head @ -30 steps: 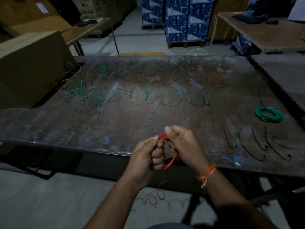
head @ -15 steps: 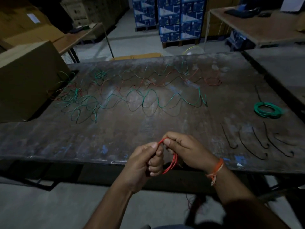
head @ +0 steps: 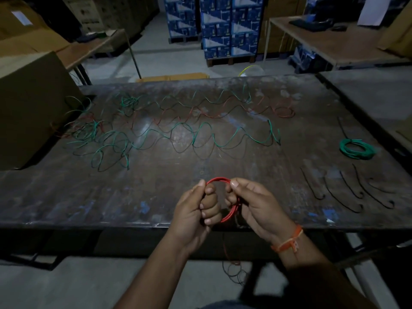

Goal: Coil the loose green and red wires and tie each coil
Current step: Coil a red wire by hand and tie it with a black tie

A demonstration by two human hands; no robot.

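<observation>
A small red wire coil hangs between both hands over the near edge of the table. My left hand grips its left side, thumb and fingers curled round it. My right hand pinches its right side. The red wire's loose tail trails below the table edge to the floor. Loose green wire and loose red wire lie in waves across the table's far half. A finished green coil lies at the right.
Several short black ties lie on the table's right front. A large cardboard box stands at the left edge. Another table adjoins on the right. Stacked blue boxes stand far behind.
The hands have moved apart a little, so the red coil now shows as a wider open loop between them. The view has tilted slightly.
</observation>
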